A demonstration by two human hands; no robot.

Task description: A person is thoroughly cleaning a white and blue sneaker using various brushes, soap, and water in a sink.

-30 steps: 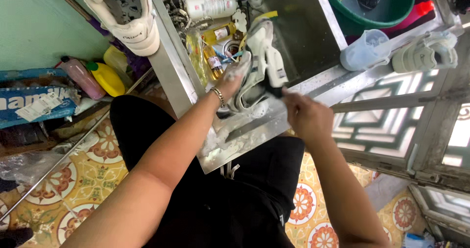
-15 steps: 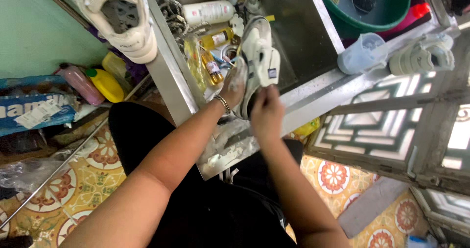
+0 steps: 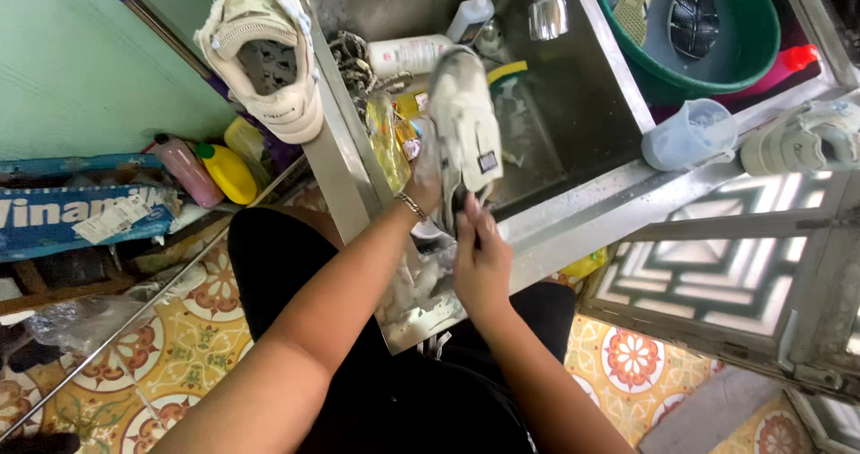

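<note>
- Black-clothed lap, bottom centre of frame.
- R hand [image 3: 482, 266], centre: fingers curled at heel end of shoe; what it grips can't tell.
- L hand [image 3: 428, 181] w/ bracelet clasps grey-white shoe [image 3: 466, 122], upper centre, over steel sink [image 3: 573, 131].
- Green basin [image 3: 743, 51], upper right.

Single head-worn view, looking steeply down, close over the steel sink [image 3: 573, 140], tiled floor [image 3: 179, 328] below
</note>
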